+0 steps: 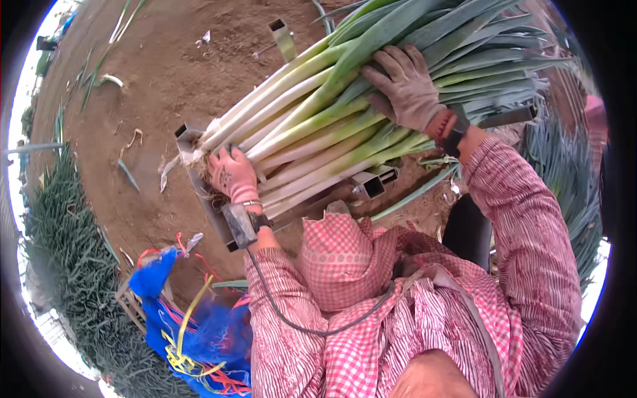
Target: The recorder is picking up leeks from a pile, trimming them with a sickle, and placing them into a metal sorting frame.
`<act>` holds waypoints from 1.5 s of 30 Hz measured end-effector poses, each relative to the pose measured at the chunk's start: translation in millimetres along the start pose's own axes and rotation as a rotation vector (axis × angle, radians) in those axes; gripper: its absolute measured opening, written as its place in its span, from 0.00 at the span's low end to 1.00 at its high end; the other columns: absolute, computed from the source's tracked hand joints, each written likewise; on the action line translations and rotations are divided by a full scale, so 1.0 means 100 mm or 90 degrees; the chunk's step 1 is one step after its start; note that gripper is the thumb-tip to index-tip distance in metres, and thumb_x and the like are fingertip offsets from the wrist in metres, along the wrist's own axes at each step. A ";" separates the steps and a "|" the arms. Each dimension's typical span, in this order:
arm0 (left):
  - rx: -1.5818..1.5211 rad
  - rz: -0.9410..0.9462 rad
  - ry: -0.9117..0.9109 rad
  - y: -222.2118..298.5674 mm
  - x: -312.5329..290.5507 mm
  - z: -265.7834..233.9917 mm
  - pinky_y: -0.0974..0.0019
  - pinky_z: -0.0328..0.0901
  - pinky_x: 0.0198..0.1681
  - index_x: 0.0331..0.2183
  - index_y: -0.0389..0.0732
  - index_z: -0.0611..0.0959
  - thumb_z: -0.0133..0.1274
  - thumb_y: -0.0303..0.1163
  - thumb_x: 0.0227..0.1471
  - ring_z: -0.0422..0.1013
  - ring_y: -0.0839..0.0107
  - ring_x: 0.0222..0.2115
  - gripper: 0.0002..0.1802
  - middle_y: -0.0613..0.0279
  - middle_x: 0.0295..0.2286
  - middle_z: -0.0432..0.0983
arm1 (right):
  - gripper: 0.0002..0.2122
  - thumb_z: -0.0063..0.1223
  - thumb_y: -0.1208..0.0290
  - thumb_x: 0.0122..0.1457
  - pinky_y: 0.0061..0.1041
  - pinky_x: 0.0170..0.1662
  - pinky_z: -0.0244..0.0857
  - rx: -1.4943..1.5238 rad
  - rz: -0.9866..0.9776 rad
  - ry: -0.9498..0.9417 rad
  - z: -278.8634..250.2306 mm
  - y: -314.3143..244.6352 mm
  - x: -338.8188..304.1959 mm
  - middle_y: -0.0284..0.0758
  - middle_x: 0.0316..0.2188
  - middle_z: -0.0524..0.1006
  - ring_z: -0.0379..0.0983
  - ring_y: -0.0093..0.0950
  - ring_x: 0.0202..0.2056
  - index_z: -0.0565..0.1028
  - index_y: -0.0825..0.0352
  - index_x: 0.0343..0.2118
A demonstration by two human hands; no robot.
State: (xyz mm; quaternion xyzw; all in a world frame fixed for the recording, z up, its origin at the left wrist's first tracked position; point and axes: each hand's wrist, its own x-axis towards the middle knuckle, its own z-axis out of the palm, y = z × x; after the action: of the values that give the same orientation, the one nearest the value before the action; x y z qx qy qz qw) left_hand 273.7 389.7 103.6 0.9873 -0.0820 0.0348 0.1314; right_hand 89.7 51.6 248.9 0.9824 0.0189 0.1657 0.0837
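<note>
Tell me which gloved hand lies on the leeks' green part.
The right hand: it lies on the green leaves, whereas the left hand rests at the white stalks.

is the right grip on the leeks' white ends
No, the right grip rests on the leeks' green leaves, away from their white ends.

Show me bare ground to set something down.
Scattered scraps aside, bare soil lies between the metal rack and the green pile at far left. Crowded: the rack, its leeks under left hand and right hand; lower left, blue plastic.
</note>
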 end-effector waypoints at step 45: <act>-0.374 0.573 -0.336 4.19 -2.60 -1.28 0.61 0.66 0.48 0.42 0.26 0.80 0.48 0.32 0.63 0.74 0.62 0.38 0.17 0.49 0.37 0.80 | 0.21 0.59 0.64 0.58 0.27 0.48 0.69 0.431 1.465 0.436 -1.91 0.11 -8.21 0.38 0.41 0.81 0.77 0.27 0.41 0.75 0.69 0.52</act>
State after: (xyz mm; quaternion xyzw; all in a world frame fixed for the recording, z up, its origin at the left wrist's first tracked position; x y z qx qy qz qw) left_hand -60.4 64.9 310.0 0.7530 -0.5282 -0.1836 0.3467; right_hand -748.6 17.6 163.4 0.3070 -0.7890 0.3770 -0.3757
